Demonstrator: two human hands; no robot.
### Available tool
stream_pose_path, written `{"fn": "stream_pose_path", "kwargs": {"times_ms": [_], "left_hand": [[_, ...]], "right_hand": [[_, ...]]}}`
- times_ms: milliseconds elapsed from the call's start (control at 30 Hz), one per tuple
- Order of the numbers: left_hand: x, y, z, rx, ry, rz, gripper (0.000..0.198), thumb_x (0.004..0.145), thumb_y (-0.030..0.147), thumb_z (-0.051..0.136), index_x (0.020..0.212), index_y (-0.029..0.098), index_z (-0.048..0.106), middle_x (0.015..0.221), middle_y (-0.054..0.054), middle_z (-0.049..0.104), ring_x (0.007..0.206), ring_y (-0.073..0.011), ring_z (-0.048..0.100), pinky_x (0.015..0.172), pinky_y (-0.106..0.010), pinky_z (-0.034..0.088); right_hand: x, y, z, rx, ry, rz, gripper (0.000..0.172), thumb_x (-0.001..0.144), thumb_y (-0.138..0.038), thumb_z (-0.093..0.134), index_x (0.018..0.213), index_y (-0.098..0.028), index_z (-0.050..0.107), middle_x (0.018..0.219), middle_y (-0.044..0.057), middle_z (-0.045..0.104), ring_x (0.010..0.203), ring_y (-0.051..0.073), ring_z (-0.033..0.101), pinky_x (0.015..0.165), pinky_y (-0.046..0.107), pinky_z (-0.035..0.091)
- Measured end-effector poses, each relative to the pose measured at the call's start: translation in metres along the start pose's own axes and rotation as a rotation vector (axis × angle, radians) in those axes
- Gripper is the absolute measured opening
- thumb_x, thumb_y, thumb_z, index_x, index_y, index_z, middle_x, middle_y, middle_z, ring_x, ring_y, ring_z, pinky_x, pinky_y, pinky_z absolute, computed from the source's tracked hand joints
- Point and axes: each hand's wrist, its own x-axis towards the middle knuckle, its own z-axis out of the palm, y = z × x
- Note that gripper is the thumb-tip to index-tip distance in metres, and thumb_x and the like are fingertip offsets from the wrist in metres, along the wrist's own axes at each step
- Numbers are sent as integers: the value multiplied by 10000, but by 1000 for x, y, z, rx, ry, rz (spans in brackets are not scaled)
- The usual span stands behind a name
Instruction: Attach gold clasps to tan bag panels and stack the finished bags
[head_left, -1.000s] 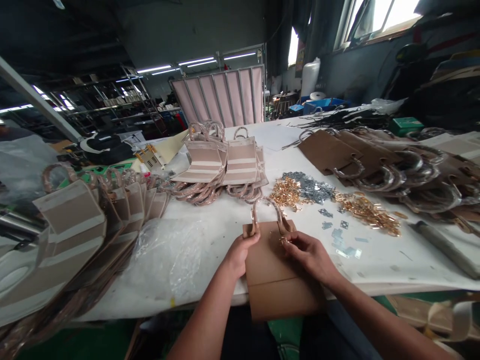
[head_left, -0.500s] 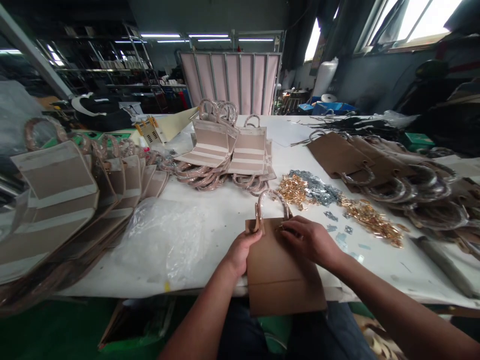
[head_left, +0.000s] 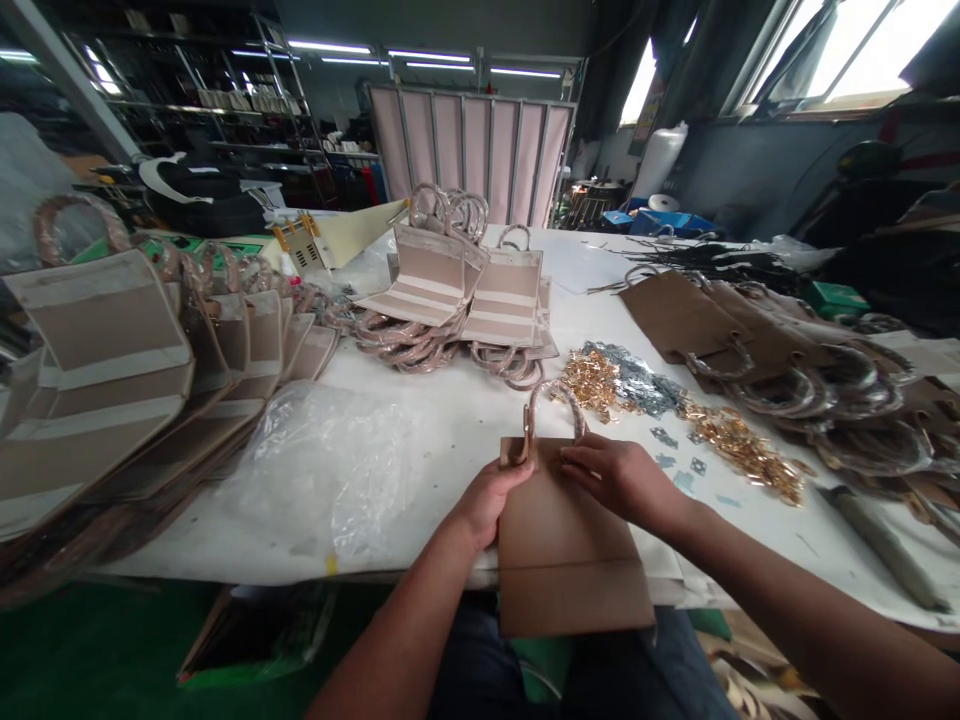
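Observation:
A brown bag panel (head_left: 574,540) stands at the table's front edge, its lower end over my lap. From its top rises a curved handle (head_left: 556,388) wrapped in clear plastic. My left hand (head_left: 491,500) grips the panel's upper left, thumb in front by the handle's base tab. The fingers of my right hand (head_left: 611,472) are pinched together against the upper right of the panel, below the handle's other end. A small gold metal piece shows faintly at those fingertips; most of it is hidden.
Gold metal fittings (head_left: 589,382) and grey metal plates (head_left: 649,385) lie heaped beyond my right hand. Brown bag panels (head_left: 675,315) are stacked at the right, beige ones (head_left: 112,320) at the left and in the middle. A clear plastic sheet (head_left: 322,470) covers the table's left front.
The view has shifted slightly. My left hand still grips the panel; the right fingertips have moved a little at the same spot, and the gold piece shows less than before.

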Motion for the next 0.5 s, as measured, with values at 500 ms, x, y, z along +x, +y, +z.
{"fn": "stream_pose_path", "kwargs": {"times_ms": [500], "left_hand": [[1, 0, 0, 4, 7, -5, 409, 731, 331, 891, 1036, 97, 752, 937, -135, 800, 806, -248, 749, 793, -345, 583]], "right_hand": [[0, 8, 7, -376, -115, -105, 228, 1045, -266, 532, 1064, -219, 754, 896, 57, 724, 718, 181, 660, 639, 271, 396]]}}
